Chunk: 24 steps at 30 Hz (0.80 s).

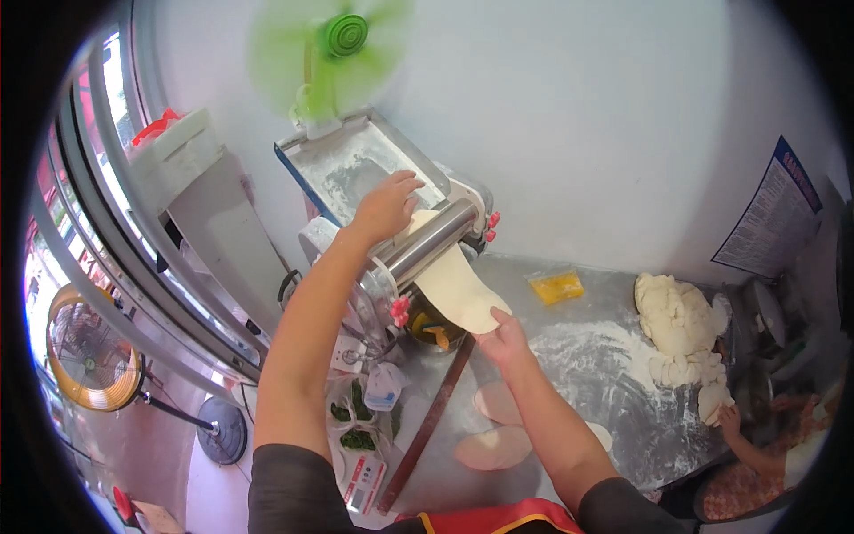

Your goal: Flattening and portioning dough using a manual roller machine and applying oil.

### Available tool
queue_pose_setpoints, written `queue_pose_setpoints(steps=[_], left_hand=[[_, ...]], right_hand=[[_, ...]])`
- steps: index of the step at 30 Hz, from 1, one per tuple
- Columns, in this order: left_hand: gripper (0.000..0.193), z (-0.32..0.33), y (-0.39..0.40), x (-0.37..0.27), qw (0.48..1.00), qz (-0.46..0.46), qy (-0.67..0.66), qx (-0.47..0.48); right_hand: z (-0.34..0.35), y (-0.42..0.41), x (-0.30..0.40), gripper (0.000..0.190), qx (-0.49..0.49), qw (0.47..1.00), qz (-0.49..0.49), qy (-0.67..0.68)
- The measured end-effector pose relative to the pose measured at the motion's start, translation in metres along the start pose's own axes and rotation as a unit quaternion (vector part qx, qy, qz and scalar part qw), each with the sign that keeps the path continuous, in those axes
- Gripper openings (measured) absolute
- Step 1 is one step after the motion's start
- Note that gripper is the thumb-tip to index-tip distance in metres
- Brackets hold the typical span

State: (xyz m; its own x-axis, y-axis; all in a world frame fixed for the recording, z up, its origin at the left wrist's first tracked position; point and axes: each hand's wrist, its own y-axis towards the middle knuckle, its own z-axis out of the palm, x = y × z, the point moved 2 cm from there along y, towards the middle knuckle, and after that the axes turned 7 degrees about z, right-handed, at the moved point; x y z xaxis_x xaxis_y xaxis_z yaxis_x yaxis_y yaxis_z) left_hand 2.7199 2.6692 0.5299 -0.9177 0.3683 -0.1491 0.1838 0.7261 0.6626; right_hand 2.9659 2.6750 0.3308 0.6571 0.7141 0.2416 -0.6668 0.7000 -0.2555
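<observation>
A sheet of dough (460,287) passes through the steel rollers (434,243) of a dough sheeter. Its lower end hangs out on my side, pinched between the thumb and fingers of my right hand (504,339). My left hand (390,205) is above the rollers, at the lower end of the floured metal feed tray (363,167). Its fingers are spread beside the upper end of the sheet; whether they touch it is hard to tell. Flat dough ovals (494,448) lie on the steel table (440,400) by my right forearm. Under the rollers sits a metal bowl (434,330) holding something yellow and a spoon.
A large dough mass (674,314) with smaller pieces lies at the right, where another person's hand (728,422) touches dough. A yellow packet (557,287) rests near the wall. A wooden stick (430,427), kitchen scale (365,484) and bagged greens (357,417) are nearer me. A green fan (345,35) spins above.
</observation>
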Motion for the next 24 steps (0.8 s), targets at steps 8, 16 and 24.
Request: queue_pose_setpoints(steps=[8, 16, 24], left_hand=[[0.031, 0.042, -0.107, -0.137, 0.824, -0.025, -0.461, 0.329], [0.036, 0.191, -0.146, -0.093, 0.451, -0.465, -0.753, -0.12], [0.039, 0.201, -0.118, -0.061, 0.35, -0.331, -0.831, -0.278]], right_hand=[[0.009, -0.021, 0.021, 0.041, 0.02, 0.999, 0.004, 0.027], [0.024, -0.044, 0.033, 0.042, 0.021, 0.998, -0.011, -0.05], [0.014, -0.082, 0.04, 0.039, -0.034, 0.999, 0.009, -0.03]])
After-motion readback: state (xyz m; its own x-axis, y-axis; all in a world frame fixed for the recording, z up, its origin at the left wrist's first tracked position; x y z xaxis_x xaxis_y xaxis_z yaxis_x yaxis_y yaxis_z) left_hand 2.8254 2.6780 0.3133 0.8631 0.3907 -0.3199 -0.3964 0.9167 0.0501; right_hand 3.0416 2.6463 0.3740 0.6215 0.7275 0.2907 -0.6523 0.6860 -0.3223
